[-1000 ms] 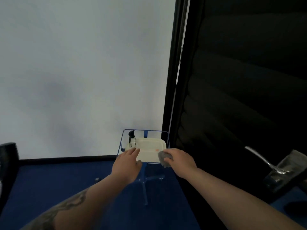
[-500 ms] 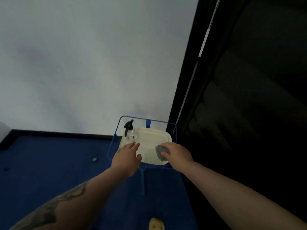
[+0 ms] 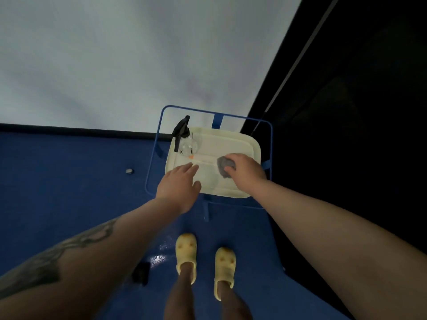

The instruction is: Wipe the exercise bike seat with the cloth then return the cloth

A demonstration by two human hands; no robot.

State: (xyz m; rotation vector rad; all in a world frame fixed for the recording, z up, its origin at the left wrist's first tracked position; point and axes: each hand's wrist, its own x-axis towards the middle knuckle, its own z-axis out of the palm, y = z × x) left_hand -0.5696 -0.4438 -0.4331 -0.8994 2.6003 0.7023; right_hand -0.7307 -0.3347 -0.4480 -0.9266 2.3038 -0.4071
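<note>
A crumpled grey cloth is gripped in my right hand, which hovers over the right half of a cream tray. The tray rests on a blue wire-frame stand. My left hand is flat, fingers apart, holding nothing, over the tray's near-left corner. A clear spray bottle with a black trigger head stands at the tray's far-left corner. The exercise bike seat is out of view.
A white wall rises behind the stand, with a black skirting strip at its foot. A dark curtain or panel fills the right side. On the blue floor are my feet in yellow clogs, a small black object and a small white knob.
The camera has tilted downward, bringing my feet into view. My right hand with the cloth has moved further in over the tray. My left hand stays over the tray's near-left corner.
</note>
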